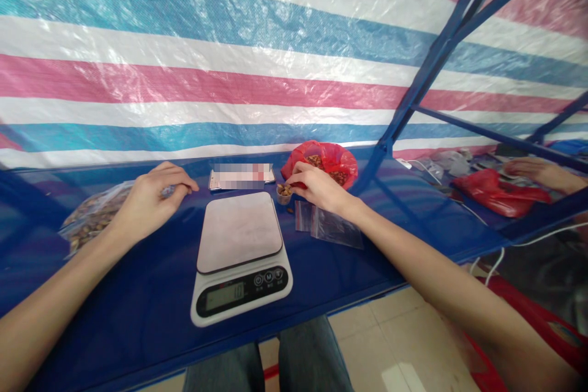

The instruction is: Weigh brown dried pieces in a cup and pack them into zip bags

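Note:
My right hand [316,187] has its fingertips pinched together at the top of a small clear cup [283,199] filled with brown, nut-like pieces. Whether it grips the rim or a piece is too small to tell. One loose piece [290,211] lies just below the cup. Behind that hand sits a red plastic bag [346,156], spread wide, with more reddish-brown pieces inside. My left hand [154,199] is loosely curved, thumb and fingers apart and holding nothing, beside a clear bag of brown nut-like pieces [94,214]. A white kitchen scale [241,233] stands between my hands, its plate bare.
A phone [241,177] lies behind the scale. Small clear zip bags [335,226] lie to its right. A blue metal frame [408,98] rises at the right. Past it, another person's hand [528,168] is near a red bag [500,192]. Striped sheeting [206,43] hangs behind the blue table.

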The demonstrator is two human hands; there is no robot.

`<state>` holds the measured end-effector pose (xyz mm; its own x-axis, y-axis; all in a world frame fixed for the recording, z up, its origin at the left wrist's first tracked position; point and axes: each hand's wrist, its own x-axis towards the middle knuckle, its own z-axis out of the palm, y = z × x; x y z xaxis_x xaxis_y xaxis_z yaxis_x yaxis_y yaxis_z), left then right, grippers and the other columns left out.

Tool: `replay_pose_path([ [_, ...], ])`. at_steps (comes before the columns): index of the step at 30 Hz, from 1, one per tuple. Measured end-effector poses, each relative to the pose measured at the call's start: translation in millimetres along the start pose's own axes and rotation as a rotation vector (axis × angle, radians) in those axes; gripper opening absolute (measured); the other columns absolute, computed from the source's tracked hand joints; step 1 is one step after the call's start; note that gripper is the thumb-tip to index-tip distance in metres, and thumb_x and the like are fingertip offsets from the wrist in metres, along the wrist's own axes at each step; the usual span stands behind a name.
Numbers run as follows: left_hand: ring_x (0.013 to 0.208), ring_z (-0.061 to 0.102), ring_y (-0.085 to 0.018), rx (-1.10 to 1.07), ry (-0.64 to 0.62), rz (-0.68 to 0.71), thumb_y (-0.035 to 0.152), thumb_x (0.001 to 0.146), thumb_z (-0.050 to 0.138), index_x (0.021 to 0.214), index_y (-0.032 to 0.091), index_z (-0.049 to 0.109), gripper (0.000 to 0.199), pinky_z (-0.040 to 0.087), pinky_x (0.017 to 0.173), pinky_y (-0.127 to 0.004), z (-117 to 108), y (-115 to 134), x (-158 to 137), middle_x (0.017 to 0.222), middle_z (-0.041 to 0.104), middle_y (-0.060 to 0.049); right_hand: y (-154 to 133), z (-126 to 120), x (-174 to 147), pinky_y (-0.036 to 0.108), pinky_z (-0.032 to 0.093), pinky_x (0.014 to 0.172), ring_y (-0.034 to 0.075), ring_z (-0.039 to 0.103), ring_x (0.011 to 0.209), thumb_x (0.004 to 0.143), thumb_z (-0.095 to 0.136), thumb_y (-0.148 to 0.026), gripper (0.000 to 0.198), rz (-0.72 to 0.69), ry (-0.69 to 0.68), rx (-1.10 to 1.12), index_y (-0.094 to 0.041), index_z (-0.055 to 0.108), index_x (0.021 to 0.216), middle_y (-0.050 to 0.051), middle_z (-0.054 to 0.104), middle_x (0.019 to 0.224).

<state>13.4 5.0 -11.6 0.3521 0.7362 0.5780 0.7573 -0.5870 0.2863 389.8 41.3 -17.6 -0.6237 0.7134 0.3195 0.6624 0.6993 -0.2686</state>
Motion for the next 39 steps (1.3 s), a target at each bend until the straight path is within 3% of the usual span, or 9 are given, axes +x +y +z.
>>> replay_pose_path([
  [6, 0.09, 0.064, -0.023, -0.011, 0.001, -0.023, 0.024, 0.091, 0.049, 0.077, 0.022, 0.075, 0.029, 0.049, 0.087, -0.036, 0, 0, 1, 0.084, 0.074, -0.004, 7, 1, 4, 0.035, 0.052, 0.089, 0.021, 0.067, 0.095, 0.094, 0.068, -0.009, 0.015, -0.018, 0.102, 0.066, -0.018, 0.079, 0.092, 0.008, 0.07, 0.102],
  [11, 0.091, 0.064, -0.023, -0.015, 0.009, -0.023, 0.023, 0.09, 0.049, 0.077, 0.022, 0.075, 0.029, 0.049, 0.087, -0.036, -1, 0, 0, 0.084, 0.074, -0.004, -1, -8, 5, 0.035, 0.056, 0.086, 0.02, 0.072, 0.089, 0.092, 0.072, -0.016, 0.008, 0.033, 0.326, 0.391, -0.018, 0.08, 0.095, 0.006, 0.079, 0.096],
  [20, 0.09, 0.063, -0.023, -0.015, 0.002, -0.015, 0.022, 0.091, 0.048, 0.077, 0.021, 0.074, 0.03, 0.049, 0.087, -0.035, -1, 1, 0, 0.083, 0.074, -0.004, -15, -10, 2, 0.035, 0.059, 0.085, 0.02, 0.075, 0.087, 0.088, 0.076, -0.023, 0.008, 0.006, 0.217, 0.528, -0.017, 0.079, 0.093, 0.007, 0.08, 0.093],
  [27, 0.089, 0.064, -0.023, -0.008, 0.003, -0.023, 0.023, 0.091, 0.048, 0.076, 0.022, 0.074, 0.03, 0.049, 0.086, -0.036, -1, 2, 1, 0.082, 0.074, -0.003, -16, -25, -2, 0.032, 0.056, 0.08, 0.019, 0.072, 0.086, 0.093, 0.071, -0.027, 0.012, 0.041, 0.272, 0.46, -0.018, 0.079, 0.096, 0.006, 0.08, 0.095],
  [32, 0.091, 0.064, -0.023, -0.006, -0.005, -0.04, 0.024, 0.091, 0.048, 0.076, 0.022, 0.074, 0.031, 0.049, 0.087, -0.036, -1, 1, 0, 0.083, 0.075, -0.004, -21, -33, -10, 0.028, 0.043, 0.059, 0.013, 0.062, 0.062, 0.091, 0.076, -0.027, 0.01, -0.021, -0.004, 0.27, -0.019, 0.08, 0.086, 0.001, 0.075, 0.076],
  [39, 0.091, 0.064, -0.022, -0.001, 0.001, -0.02, 0.023, 0.092, 0.048, 0.077, 0.02, 0.075, 0.031, 0.049, 0.087, -0.034, 0, 0, 0, 0.084, 0.075, -0.005, -25, -22, -12, 0.03, 0.042, 0.062, 0.017, 0.069, 0.066, 0.083, 0.087, -0.023, 0.005, -0.036, -0.142, 0.014, -0.025, 0.084, 0.086, 0.001, 0.079, 0.078],
])
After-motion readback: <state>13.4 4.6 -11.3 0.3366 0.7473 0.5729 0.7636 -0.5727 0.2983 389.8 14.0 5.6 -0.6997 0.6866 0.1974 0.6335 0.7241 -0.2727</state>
